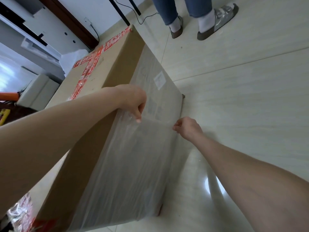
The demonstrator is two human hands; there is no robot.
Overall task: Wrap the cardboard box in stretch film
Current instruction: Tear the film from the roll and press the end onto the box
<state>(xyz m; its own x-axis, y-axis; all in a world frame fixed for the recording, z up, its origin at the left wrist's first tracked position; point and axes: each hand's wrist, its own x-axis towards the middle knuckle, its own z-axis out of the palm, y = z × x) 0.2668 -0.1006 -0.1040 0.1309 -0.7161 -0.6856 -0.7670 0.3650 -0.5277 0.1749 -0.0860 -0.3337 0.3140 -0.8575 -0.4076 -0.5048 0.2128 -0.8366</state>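
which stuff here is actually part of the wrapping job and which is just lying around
In the job: cardboard box, stretch film, left hand and right hand gripping it.
Lying about: white foam, black cable, a bystander's slippered feet.

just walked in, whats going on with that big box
A person is wrapping the box in film on the floor. The left hand pinches the film at the box's top edge, and the right hand pinches it low on the same side. That side is covered; the top with its red tape is bare. Someone else stands past the far end.
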